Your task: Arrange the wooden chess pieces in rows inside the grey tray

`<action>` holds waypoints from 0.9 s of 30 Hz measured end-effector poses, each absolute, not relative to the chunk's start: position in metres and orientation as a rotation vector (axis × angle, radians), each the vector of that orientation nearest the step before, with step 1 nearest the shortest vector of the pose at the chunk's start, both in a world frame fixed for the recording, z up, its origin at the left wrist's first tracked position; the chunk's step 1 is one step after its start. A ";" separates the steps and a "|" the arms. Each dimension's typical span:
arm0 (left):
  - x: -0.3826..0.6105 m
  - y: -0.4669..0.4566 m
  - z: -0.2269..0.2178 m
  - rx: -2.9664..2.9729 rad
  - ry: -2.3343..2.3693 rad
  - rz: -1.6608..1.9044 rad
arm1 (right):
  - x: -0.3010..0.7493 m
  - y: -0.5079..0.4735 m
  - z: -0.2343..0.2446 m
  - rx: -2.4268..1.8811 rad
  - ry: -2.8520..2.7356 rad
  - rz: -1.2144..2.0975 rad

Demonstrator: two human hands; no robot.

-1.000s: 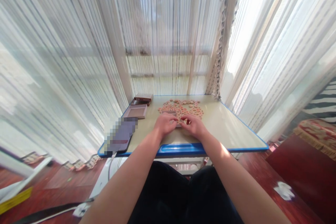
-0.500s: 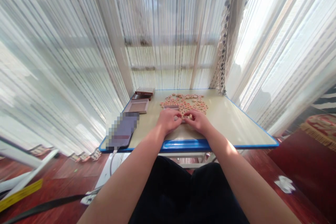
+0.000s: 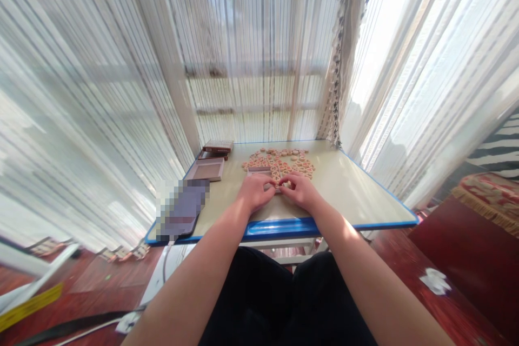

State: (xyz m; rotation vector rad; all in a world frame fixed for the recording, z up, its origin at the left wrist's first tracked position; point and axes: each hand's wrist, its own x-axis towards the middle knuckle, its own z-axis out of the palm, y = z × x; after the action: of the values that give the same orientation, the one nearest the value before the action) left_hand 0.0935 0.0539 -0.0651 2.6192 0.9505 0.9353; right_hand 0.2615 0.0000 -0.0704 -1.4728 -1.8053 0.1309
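Barely shifted: our left hand (image 3: pixel 254 193) and right hand (image 3: pixel 302 192) pinch a tan round wooden disc (image 3: pixel 278 184) midway between their fingers.

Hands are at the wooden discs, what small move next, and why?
Probably pull one from the discs toward you: left hand and right hand meet fingertip to fingertip at the pile's near edge, with bare table in front. Unclear whether they grip one yet.

- Table (image 3: pixel 357 189): cream top, blue rim.
- Round wooden pieces (image 3: pixel 284 159): scattered, centre.
- Shallow box (image 3: pixel 207 170): left side.
- Dark flat case (image 3: pixel 184 210): near-left corner.
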 end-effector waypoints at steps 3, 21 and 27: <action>0.094 0.054 -0.066 2.598 0.965 0.929 | 0.261 -0.001 -0.069 -1.483 -1.811 0.128; 0.094 0.054 -0.063 2.571 1.028 0.881 | 0.262 -0.002 -0.073 -1.456 -1.780 0.140; 0.094 0.053 -0.063 2.556 1.042 0.896 | 0.259 -0.003 -0.070 -1.480 -1.776 0.137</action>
State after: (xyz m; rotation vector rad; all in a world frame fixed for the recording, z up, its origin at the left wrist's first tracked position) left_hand 0.0939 0.0525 -0.0627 2.5565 1.0416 0.8959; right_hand 0.2593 -0.0033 -0.0699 -1.4802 -1.7758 0.1373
